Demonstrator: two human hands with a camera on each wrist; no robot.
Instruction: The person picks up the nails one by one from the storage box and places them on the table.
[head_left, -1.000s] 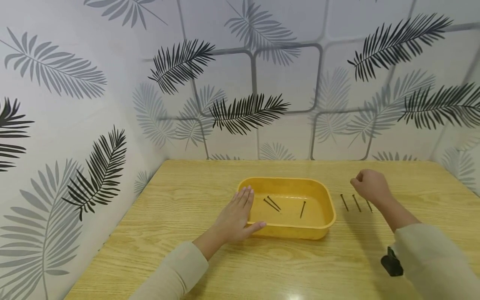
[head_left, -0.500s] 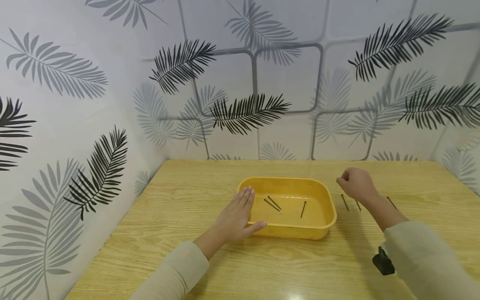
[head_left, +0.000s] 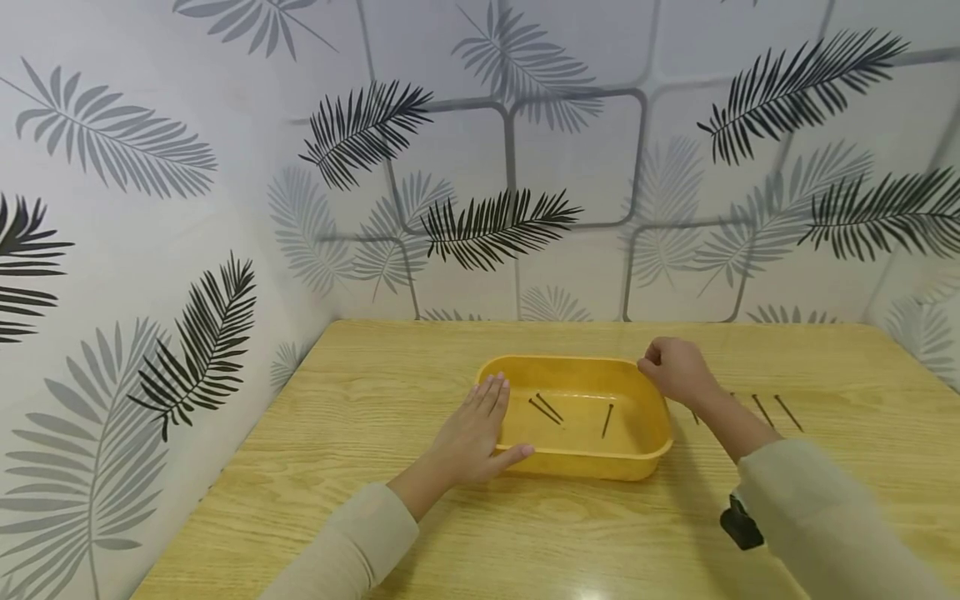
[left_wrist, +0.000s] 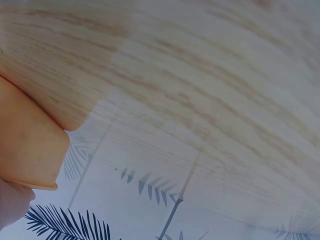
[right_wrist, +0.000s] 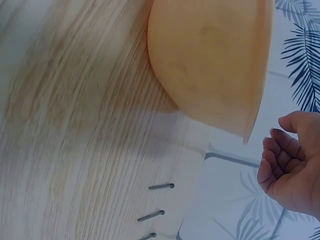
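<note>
A yellow plastic tray (head_left: 581, 465) stands on the table with three dark nails (head_left: 607, 421) lying loose inside. My left hand (head_left: 472, 429) lies on its left end, fingers straight over the rim and thumb stretched along the front side. My right hand (head_left: 678, 371) hovers at the tray's back right corner. In the right wrist view this hand (right_wrist: 292, 165) stands apart from the tray rim, fingers loosely curled, thumb separate, and nothing shows in its grasp. Right of the tray, several more nails (head_left: 787, 412) lie in a row, partly hidden by the right forearm.
The wood-grain table (head_left: 360, 392) runs back to a wall (head_left: 562, 275) patterned with feathery leaves. A black wrist device (head_left: 741, 523) hangs under the right sleeve (head_left: 817, 500).
My right hand has moved left from over the row of nails to the tray's right corner, uncovering nails on the right. The left hand and the tray have stayed put.
</note>
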